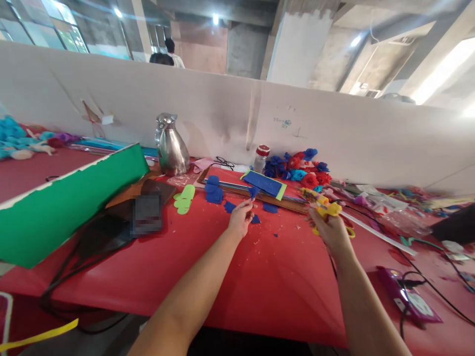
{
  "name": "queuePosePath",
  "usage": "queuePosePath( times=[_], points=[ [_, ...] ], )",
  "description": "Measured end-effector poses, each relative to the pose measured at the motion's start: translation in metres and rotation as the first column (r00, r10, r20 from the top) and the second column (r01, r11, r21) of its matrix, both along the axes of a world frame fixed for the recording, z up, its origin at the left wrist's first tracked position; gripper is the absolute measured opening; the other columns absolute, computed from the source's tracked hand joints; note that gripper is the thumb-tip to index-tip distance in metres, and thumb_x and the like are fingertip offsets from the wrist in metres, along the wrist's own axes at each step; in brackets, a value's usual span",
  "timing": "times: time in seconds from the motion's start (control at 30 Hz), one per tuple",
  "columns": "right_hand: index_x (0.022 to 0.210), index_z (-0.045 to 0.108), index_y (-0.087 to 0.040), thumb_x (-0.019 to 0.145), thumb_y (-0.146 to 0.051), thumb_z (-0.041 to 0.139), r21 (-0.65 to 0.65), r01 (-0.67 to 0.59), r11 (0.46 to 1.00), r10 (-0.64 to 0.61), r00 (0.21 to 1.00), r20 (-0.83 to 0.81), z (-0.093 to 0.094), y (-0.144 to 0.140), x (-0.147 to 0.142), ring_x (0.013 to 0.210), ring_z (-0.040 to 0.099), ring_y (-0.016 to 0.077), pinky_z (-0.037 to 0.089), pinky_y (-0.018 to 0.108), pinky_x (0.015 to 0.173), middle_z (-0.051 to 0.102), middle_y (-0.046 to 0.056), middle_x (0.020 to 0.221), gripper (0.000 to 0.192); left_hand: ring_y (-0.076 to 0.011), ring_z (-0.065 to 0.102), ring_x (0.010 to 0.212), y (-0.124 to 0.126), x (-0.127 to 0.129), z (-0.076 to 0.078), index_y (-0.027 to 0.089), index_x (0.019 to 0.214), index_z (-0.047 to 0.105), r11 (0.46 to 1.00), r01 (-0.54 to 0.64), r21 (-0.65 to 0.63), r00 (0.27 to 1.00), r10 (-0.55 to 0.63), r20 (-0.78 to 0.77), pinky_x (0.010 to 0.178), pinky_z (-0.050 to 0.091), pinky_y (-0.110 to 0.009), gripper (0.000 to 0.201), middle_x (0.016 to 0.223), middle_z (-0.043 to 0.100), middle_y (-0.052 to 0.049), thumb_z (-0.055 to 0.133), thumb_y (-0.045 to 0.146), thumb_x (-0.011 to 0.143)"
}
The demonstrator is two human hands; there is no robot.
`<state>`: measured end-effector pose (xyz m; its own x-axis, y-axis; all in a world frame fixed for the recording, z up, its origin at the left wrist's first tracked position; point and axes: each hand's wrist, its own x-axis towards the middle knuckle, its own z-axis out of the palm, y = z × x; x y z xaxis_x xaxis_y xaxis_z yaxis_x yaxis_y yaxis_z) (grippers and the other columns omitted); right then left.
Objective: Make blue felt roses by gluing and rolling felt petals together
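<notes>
Between the fingertips of my left hand [241,217], a small dark-blue crepe-paper piece [254,192] is pinched, its flared end pointing up. My right hand [331,232] is closed around a yellow glue gun [322,205], its tip pointing left, away from the blue piece. Yellow loops [350,230] show beside that hand; what they belong to is partly hidden. Around my left hand lie blue cut pieces [213,190], and farther left are light-green petal-shaped pieces [184,199]. Beyond the hands, a blue strip [265,183] rests on a light-green one over a stack of sheets.
A steel jug [171,146], a red-lidded jar [261,157] and paper flowers [297,168] stand along the white partition [222,109]. A green board [74,207] and dark bag [107,225] are left. A purple power strip [408,295] with cables lies right.
</notes>
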<state>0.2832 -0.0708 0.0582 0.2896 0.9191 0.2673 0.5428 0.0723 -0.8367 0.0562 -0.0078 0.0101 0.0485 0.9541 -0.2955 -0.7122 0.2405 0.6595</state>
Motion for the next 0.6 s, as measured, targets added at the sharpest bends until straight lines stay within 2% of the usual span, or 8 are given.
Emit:
queuePosePath(
  times=[0.03, 0.07, 0.13, 0.2, 0.3, 0.37, 0.47, 0.6],
  points=[
    [0.094, 0.063, -0.015, 0.076, -0.060, 0.054, 0.035, -0.107, 0.994, 0.109, 0.992, -0.062, 0.003, 0.005, -0.013, 0.057, 0.056, 0.0182, 0.044, 0.030, 0.055, 0.063, 0.005, 0.064, 0.049, -0.0032, 0.047, 0.044, 0.000, -0.001, 0.000, 0.016, 0.078, 0.070, 1.000, -0.012, -0.003, 1.000, 0.012, -0.004, 0.047, 0.035, -0.015, 0.016, 0.061, 0.065, 0.000, 0.068, 0.008, 0.065],
    [0.092, 0.063, -0.015, 0.076, -0.060, 0.055, 0.076, -0.142, 0.987, 0.149, 0.985, -0.088, 0.003, 0.009, -0.025, 0.054, 0.053, 0.0165, 0.043, 0.029, 0.053, 0.061, 0.003, 0.060, 0.048, -0.0033, 0.047, 0.044, 0.000, -0.001, 0.000, 0.016, 0.079, 0.069, 1.000, -0.022, -0.005, 1.000, 0.022, -0.008, 0.048, 0.035, -0.015, 0.017, 0.061, 0.065, 0.000, 0.067, 0.007, 0.065],
    [0.085, 0.063, -0.016, 0.074, -0.061, 0.057, 0.123, -0.140, 0.982, 0.154, 0.982, -0.107, -0.005, 0.015, -0.045, 0.047, 0.047, 0.0137, 0.038, 0.027, 0.049, 0.052, -0.002, 0.051, 0.047, -0.0034, 0.046, 0.043, 0.000, -0.003, 0.000, 0.016, 0.082, 0.069, 0.999, -0.033, -0.005, 0.999, 0.032, -0.011, 0.048, 0.036, -0.015, 0.020, 0.060, 0.065, 0.001, 0.066, 0.006, 0.065],
    [0.078, 0.062, -0.017, 0.073, -0.063, 0.057, 0.139, -0.121, 0.983, 0.140, 0.981, -0.135, -0.020, 0.016, -0.058, 0.045, 0.043, 0.0125, 0.036, 0.026, 0.046, 0.047, -0.004, 0.048, 0.046, -0.0032, 0.046, 0.043, 0.000, -0.005, 0.000, 0.017, 0.086, 0.069, 0.999, -0.032, -0.007, 0.999, 0.032, -0.011, 0.049, 0.035, -0.015, 0.024, 0.061, 0.065, 0.001, 0.066, 0.007, 0.065],
    [0.074, 0.062, -0.017, 0.070, -0.063, 0.058, 0.092, -0.131, 0.987, 0.143, 0.980, -0.140, -0.043, 0.014, -0.065, 0.047, 0.044, 0.0129, 0.038, 0.027, 0.047, 0.050, -0.002, 0.051, 0.046, -0.0030, 0.047, 0.044, 0.000, -0.005, 0.000, 0.017, 0.089, 0.069, 0.999, -0.026, -0.021, 0.999, 0.026, -0.025, 0.049, 0.035, -0.016, 0.026, 0.064, 0.067, 0.000, 0.068, 0.008, 0.065],
    [0.075, 0.064, -0.017, 0.069, -0.062, 0.059, 0.072, -0.152, 0.986, 0.159, 0.980, -0.117, -0.051, 0.013, -0.066, 0.051, 0.047, 0.0144, 0.040, 0.028, 0.049, 0.055, 0.001, 0.056, 0.046, -0.0030, 0.047, 0.044, 0.000, -0.005, -0.001, 0.016, 0.090, 0.070, 0.999, -0.020, -0.034, 0.999, 0.018, -0.051, 0.050, 0.035, -0.016, 0.026, 0.065, 0.068, 0.000, 0.068, 0.009, 0.065],
    [0.072, 0.064, -0.017, 0.069, -0.059, 0.060, 0.082, -0.157, 0.984, 0.165, 0.981, -0.105, -0.054, 0.012, -0.070, 0.056, 0.050, 0.0159, 0.042, 0.030, 0.054, 0.059, 0.003, 0.061, 0.042, -0.0024, 0.046, 0.044, -0.001, -0.004, -0.001, 0.016, 0.093, 0.070, 0.999, -0.012, -0.036, 0.995, 0.008, -0.099, 0.051, 0.036, -0.017, 0.027, 0.067, 0.068, 0.000, 0.067, 0.010, 0.066],
    [0.063, 0.059, -0.019, 0.068, -0.059, 0.061, 0.088, -0.154, 0.984, 0.162, 0.982, -0.094, -0.052, 0.013, -0.074, 0.053, 0.046, 0.0151, 0.041, 0.030, 0.052, 0.055, 0.001, 0.057, 0.040, -0.0014, 0.044, 0.043, 0.000, -0.004, -0.001, 0.014, 0.096, 0.070, 0.999, 0.009, -0.033, 0.987, -0.014, -0.162, 0.049, 0.034, -0.016, 0.030, 0.067, 0.067, 0.001, 0.068, 0.012, 0.066]
  ],
)
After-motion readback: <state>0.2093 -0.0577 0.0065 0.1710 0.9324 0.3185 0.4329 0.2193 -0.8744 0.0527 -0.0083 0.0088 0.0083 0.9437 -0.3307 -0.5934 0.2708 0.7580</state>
